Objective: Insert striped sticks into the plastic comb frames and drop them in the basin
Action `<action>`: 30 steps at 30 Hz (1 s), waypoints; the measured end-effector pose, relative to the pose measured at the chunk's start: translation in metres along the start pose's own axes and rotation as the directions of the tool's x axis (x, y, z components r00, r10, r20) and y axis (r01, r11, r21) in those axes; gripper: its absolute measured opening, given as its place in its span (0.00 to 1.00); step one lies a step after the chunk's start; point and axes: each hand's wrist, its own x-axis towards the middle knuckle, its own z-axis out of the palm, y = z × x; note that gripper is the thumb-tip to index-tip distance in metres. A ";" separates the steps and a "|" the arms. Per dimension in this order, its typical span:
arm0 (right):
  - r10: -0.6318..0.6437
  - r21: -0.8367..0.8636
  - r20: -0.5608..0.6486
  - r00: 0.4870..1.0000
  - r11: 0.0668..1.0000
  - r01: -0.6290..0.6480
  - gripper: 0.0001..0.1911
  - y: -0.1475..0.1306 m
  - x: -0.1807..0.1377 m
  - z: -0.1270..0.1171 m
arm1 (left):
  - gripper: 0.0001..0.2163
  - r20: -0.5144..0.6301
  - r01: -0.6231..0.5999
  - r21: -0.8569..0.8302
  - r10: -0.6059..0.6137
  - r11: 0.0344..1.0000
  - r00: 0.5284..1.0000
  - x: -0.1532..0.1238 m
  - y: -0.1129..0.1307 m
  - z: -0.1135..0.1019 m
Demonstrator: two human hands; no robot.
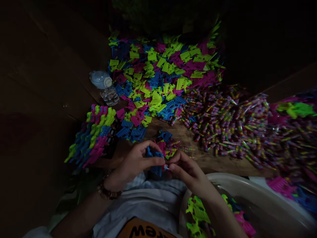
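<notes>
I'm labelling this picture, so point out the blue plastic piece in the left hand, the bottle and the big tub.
Blue plastic piece [156, 171], head view: its lower part.
Bottle [101, 80], head view: its pale blue lid.
Tub [229, 176], head view: its far rim.

A: What's the table [180, 132] like?
B: Brown wood, with some grain where it shows.
A: And to the left?
B: A dull brown surface [37, 82]; wall or board, I can't tell.
A: The light?
B: Dim, brightest around the middle, the upper right nearly black, with a faint green patch [141, 10] at the top.
</notes>
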 end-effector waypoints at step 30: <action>0.115 0.059 0.134 0.984 0.991 -0.124 0.11 0.005 -0.007 0.004 | 0.11 0.032 0.096 -0.054 -0.094 0.994 0.995 -0.015 0.001 0.000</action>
